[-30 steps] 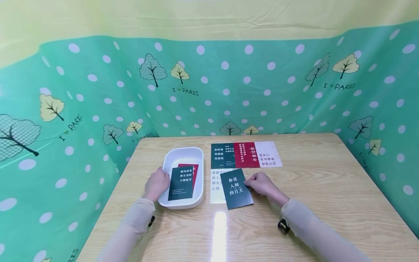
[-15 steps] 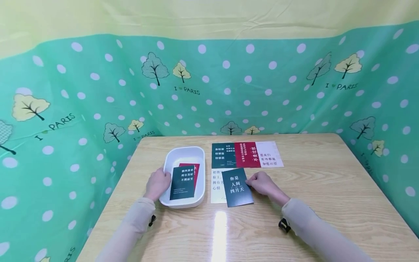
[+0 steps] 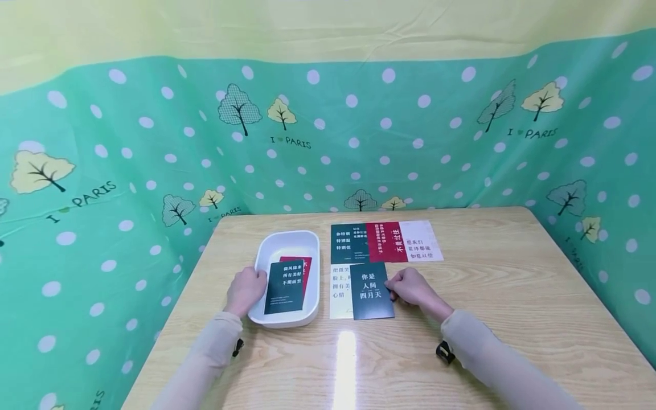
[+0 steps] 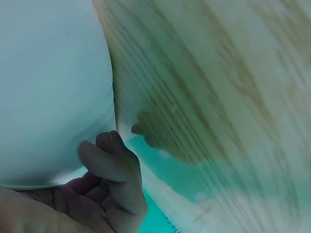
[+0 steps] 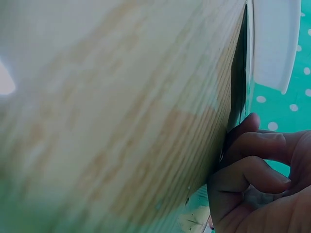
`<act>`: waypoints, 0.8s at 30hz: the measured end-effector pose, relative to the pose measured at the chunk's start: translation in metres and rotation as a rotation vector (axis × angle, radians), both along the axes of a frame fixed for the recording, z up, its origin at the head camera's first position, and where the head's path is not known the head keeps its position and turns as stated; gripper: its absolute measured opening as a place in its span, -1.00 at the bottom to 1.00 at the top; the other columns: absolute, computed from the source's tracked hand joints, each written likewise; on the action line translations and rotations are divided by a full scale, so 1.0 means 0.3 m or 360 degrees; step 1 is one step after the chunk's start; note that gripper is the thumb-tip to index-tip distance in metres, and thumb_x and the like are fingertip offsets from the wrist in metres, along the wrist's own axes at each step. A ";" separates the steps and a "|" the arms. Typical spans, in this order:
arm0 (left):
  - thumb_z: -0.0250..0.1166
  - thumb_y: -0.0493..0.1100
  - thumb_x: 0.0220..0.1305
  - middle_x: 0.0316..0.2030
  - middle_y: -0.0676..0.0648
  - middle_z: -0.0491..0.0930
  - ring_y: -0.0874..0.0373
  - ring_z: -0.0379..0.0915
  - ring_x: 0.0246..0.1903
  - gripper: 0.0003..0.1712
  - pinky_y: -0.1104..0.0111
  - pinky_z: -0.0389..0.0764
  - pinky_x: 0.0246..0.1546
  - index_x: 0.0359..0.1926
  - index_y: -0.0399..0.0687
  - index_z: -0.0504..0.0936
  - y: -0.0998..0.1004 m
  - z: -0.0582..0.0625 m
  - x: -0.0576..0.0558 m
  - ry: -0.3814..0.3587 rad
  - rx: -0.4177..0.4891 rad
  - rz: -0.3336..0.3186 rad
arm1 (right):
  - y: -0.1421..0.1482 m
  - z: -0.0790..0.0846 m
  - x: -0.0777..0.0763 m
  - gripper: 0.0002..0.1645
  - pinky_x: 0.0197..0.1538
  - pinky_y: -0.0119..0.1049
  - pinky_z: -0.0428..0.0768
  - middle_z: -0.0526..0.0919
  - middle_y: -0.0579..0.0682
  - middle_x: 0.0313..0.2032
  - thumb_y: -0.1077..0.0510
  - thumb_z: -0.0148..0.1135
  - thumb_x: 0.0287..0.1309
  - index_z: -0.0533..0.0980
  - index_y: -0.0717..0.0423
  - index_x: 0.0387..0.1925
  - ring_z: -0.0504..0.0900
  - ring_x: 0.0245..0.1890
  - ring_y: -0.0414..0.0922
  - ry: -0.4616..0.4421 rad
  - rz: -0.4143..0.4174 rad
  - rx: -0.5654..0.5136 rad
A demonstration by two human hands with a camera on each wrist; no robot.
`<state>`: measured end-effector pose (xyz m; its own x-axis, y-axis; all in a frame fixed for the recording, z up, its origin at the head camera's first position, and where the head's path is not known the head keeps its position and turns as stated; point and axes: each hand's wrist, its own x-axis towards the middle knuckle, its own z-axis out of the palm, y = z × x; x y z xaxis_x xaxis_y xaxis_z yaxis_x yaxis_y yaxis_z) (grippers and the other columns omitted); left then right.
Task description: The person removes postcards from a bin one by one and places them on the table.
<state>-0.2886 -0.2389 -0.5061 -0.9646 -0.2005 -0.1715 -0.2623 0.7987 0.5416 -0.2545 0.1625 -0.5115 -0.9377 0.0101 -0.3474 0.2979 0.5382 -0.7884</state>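
Observation:
My left hand [image 3: 247, 290] grips the left rim of a white plastic tub [image 3: 314, 273]; the left wrist view shows its fingers [image 4: 104, 162] curled against the tub's outer wall. Inside the tub lies a dark green card [image 3: 284, 287] with white lettering, over a red card [image 3: 306, 273]. My right hand [image 3: 411, 287] pinches the right edge of another dark green card [image 3: 371, 304]. That card stands nearly square to the table and overlaps the right part of a cream card [image 3: 339, 290]. In the right wrist view the held card shows edge-on beside the fingers [image 5: 252, 145].
Behind the held card, a dark green card [image 3: 348, 242], a red card [image 3: 385, 242] and a white card [image 3: 421, 242] lie side by side on the wooden table [image 3: 487, 273]. A green dotted curtain [image 3: 386, 142] hangs at the back and sides.
The card in my right hand has turned from tilted to nearly straight, its lower edge shifting up and slightly left. My left hand stays on the tub's rim.

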 end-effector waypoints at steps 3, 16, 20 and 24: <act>-0.06 -0.06 0.57 -0.29 -0.26 0.64 -0.06 0.61 -0.37 -0.53 0.18 0.66 -0.37 0.01 -0.41 0.57 0.001 0.003 0.000 -0.0001 -0.0022 -0.0002 | 0.000 0.001 -0.003 -0.68 -0.61 -0.40 0.22 0.65 0.05 -0.54 0.14 0.24 0.46 0.61 0.20 -0.44 0.35 -0.69 -0.19 0.0009 0.0009 0.0002; -0.04 -0.10 0.55 -0.27 -0.27 0.64 -0.06 0.62 -0.38 -0.55 0.13 0.68 -0.39 0.08 -0.42 0.56 0.004 0.009 0.004 0.0003 -0.0117 -0.0034 | -0.008 -0.007 -0.012 -0.62 -0.60 -0.40 0.25 0.58 0.04 -0.62 0.12 0.23 0.48 0.59 0.19 -0.50 0.41 -0.71 -0.16 0.0020 0.0022 0.0052; -0.05 -0.09 0.56 -0.26 -0.27 0.63 -0.06 0.61 -0.37 -0.54 0.15 0.67 -0.39 0.09 -0.41 0.55 0.003 0.004 0.002 -0.0004 -0.0109 -0.0030 | -0.011 -0.013 -0.007 -0.61 -0.57 -0.38 0.28 0.50 0.00 -0.68 0.12 0.24 0.48 0.54 0.18 -0.52 0.40 -0.72 -0.15 0.0028 0.0042 0.0069; -0.04 -0.09 0.56 -0.27 -0.26 0.64 -0.05 0.61 -0.37 -0.55 0.15 0.68 -0.39 0.10 -0.40 0.55 0.004 0.000 0.000 -0.0002 -0.0094 -0.0027 | -0.010 -0.019 -0.008 -0.61 -0.55 -0.36 0.30 0.44 -0.03 -0.71 0.12 0.25 0.46 0.53 0.17 -0.53 0.41 -0.72 -0.14 0.0036 0.0059 0.0095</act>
